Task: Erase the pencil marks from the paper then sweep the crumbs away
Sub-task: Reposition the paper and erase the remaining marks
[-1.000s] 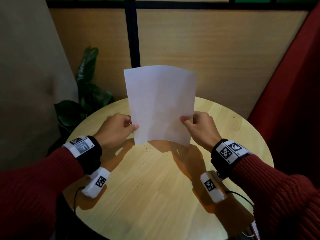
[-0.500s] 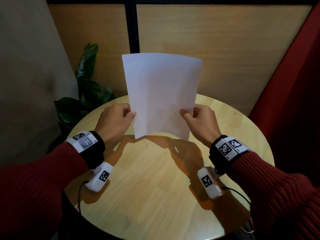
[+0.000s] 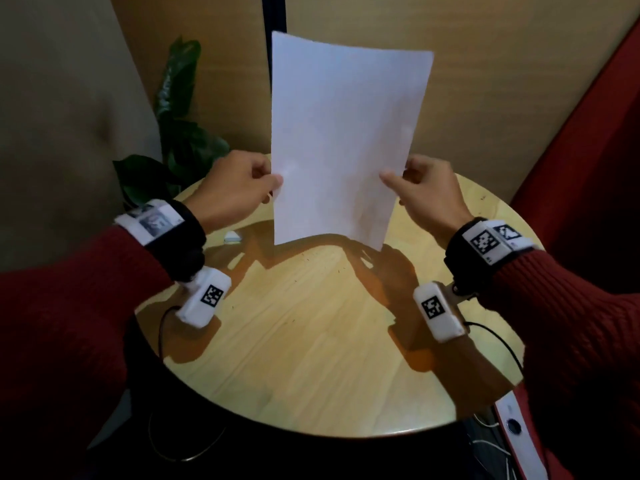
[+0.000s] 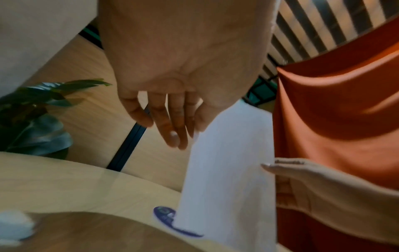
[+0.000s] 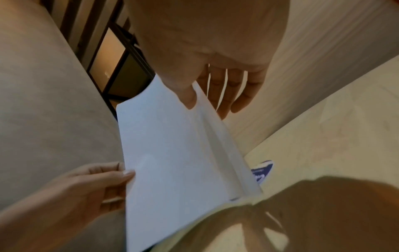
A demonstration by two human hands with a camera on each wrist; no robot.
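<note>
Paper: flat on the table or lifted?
Lifted, upright. The left hand and right hand pinch the paper's side edges; its bottom edge hangs clear of the table, shadow beneath.

The worktop is a round slab of pale wood with a light grain, its near rim dark along the edge. A small white block lies on it at the left, toward the far side. Tiny dark crumbs are scattered over the middle of the surface. Shadows fall across the wood. In the wrist views a blue-and-white piece lies flat on the wood near the far edge; what it is cannot be told.
</note>
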